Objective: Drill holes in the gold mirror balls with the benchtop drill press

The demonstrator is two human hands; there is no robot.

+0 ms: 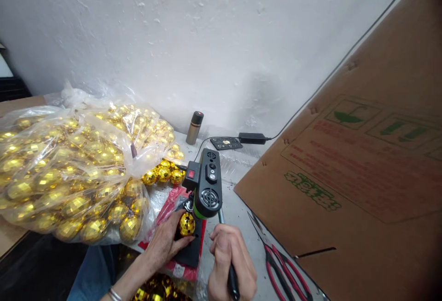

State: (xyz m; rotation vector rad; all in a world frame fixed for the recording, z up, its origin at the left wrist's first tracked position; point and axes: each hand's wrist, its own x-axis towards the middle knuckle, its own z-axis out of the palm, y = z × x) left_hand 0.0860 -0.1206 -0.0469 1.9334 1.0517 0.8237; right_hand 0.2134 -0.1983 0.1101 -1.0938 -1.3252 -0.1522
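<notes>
A gold mirrored ball [187,224] is gripped between the thumb and fingers of my left hand [166,241], beside the base of a small black machine [208,186] with a red switch. My right hand [231,264] is closed around a black-handled lever [233,283] whose metal rod runs up to the machine. Beneath the ball lies the dark base plate [189,252], on a red plastic sheet [165,209]. More gold balls [164,173] sit loose behind the machine.
Large clear bags of gold balls [69,176] fill the left. A cardboard box [345,163] leans at the right, with red-handled scissors [285,269] before it. At the back are a bottle [194,127], a power adapter [252,138] and a dark card [226,143]. More gold pieces [160,288] lie below.
</notes>
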